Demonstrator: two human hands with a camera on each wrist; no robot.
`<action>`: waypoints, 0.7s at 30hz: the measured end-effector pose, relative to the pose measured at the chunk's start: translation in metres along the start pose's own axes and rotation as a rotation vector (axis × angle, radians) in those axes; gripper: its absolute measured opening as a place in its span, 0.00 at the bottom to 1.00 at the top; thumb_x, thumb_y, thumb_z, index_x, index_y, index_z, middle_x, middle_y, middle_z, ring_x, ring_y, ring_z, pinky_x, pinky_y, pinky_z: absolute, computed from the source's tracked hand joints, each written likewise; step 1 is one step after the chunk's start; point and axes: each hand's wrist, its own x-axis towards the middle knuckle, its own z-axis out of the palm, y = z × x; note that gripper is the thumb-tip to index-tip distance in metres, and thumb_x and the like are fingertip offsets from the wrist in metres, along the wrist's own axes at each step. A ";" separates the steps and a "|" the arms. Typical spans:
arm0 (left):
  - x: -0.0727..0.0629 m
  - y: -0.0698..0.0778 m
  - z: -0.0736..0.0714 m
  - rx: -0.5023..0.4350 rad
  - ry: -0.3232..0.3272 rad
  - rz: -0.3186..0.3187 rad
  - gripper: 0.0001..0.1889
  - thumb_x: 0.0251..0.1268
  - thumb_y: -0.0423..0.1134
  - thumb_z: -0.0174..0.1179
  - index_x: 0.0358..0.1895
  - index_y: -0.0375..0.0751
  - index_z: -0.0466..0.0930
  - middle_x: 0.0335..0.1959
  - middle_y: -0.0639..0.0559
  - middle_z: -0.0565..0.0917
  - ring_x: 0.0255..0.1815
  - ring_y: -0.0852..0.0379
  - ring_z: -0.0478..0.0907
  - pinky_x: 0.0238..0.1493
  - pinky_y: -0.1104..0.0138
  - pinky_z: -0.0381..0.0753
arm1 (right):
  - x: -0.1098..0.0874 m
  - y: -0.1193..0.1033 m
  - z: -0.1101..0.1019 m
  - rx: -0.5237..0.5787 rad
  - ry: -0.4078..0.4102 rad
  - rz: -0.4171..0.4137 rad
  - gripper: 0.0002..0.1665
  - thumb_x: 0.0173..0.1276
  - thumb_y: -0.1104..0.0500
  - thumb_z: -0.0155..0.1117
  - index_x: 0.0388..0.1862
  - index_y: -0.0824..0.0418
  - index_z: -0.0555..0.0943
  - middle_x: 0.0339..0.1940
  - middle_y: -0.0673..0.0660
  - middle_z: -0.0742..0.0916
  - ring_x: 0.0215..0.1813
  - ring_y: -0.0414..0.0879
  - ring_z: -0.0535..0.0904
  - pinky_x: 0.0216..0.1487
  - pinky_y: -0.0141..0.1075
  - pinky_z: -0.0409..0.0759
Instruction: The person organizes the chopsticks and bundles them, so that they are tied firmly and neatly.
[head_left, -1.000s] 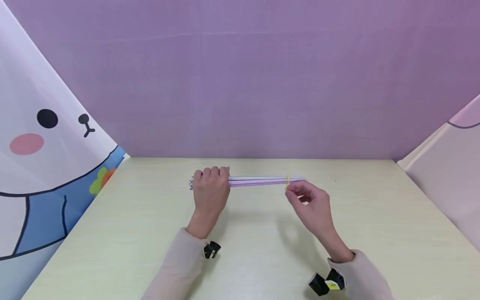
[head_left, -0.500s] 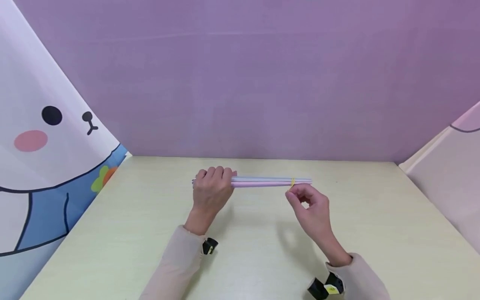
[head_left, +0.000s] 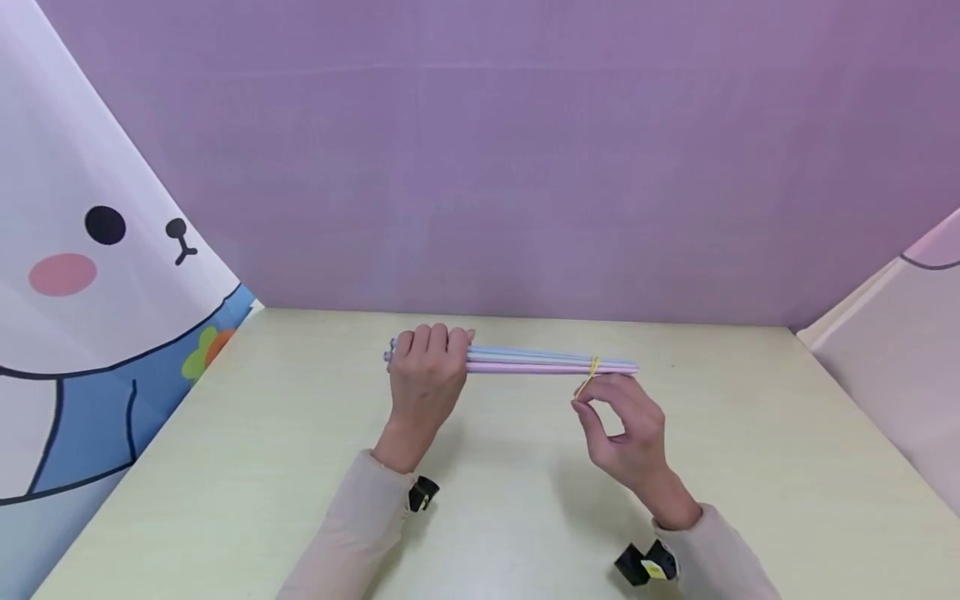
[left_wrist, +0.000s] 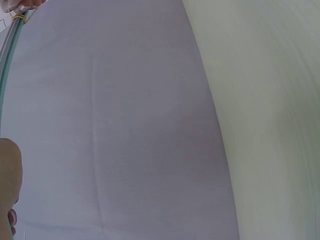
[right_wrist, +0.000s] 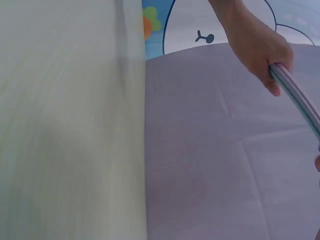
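Observation:
My left hand (head_left: pixel 427 375) grips one end of a bundle of long, thin pale blue and pink sticks (head_left: pixel 525 362), held level above the table. Short stick ends poke out left of the fist. Near the bundle's right end, a yellow rubber band (head_left: pixel 595 367) loops around the sticks. My right hand (head_left: pixel 628 429) pinches the band between thumb and forefinger and stretches it down toward me. In the left wrist view the band (left_wrist: pixel 19 17) shows at the top corner. The right wrist view has the bundle (right_wrist: pixel 299 100) leaving the left fist; most of the right hand is out of frame.
A pale wooden table (head_left: pixel 495 533) lies below both hands. Behind it stands a purple cloth backdrop (head_left: pixel 480 167). A cloth with a cartoon animal (head_left: pixel 135 283) hangs at the left, a white one (head_left: pixel 900 358) at the right. Both wrists wear small black cameras.
The bundle has shifted slightly right and its right end has dipped a little. The right hand has drawn the rubber band further out from the sticks, toward me.

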 end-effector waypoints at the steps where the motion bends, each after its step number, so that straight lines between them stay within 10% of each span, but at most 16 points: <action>1: 0.000 -0.001 0.000 0.004 0.012 0.000 0.21 0.74 0.40 0.46 0.17 0.40 0.69 0.13 0.49 0.74 0.15 0.53 0.71 0.22 0.65 0.70 | 0.001 0.000 0.001 -0.009 -0.009 -0.008 0.20 0.70 0.56 0.57 0.22 0.69 0.78 0.23 0.60 0.83 0.31 0.51 0.78 0.39 0.35 0.73; 9: -0.002 -0.004 0.003 0.037 0.081 0.007 0.24 0.75 0.41 0.46 0.14 0.40 0.68 0.09 0.50 0.72 0.11 0.55 0.69 0.18 0.67 0.69 | -0.007 0.005 0.004 0.061 -0.022 -0.012 0.18 0.69 0.58 0.58 0.23 0.70 0.77 0.24 0.59 0.81 0.32 0.49 0.77 0.43 0.32 0.74; 14: -0.001 -0.002 0.003 0.074 0.087 -0.023 0.23 0.73 0.38 0.46 0.13 0.41 0.67 0.09 0.50 0.72 0.10 0.55 0.68 0.17 0.67 0.67 | -0.016 0.008 0.004 0.442 0.056 0.378 0.05 0.64 0.75 0.55 0.28 0.76 0.76 0.28 0.54 0.84 0.34 0.38 0.80 0.43 0.26 0.78; 18: -0.003 -0.002 0.003 0.079 0.074 -0.039 0.23 0.72 0.37 0.47 0.13 0.40 0.68 0.09 0.49 0.73 0.10 0.55 0.69 0.17 0.67 0.67 | -0.017 0.010 -0.001 0.612 0.110 0.653 0.13 0.65 0.78 0.49 0.30 0.66 0.78 0.26 0.47 0.84 0.30 0.34 0.82 0.37 0.26 0.80; 21: -0.005 -0.003 0.004 0.057 0.042 -0.039 0.21 0.71 0.37 0.50 0.14 0.40 0.70 0.09 0.49 0.74 0.10 0.55 0.69 0.17 0.67 0.66 | -0.011 0.011 -0.003 0.546 0.099 0.507 0.09 0.67 0.74 0.52 0.28 0.70 0.78 0.24 0.51 0.84 0.29 0.36 0.81 0.40 0.27 0.81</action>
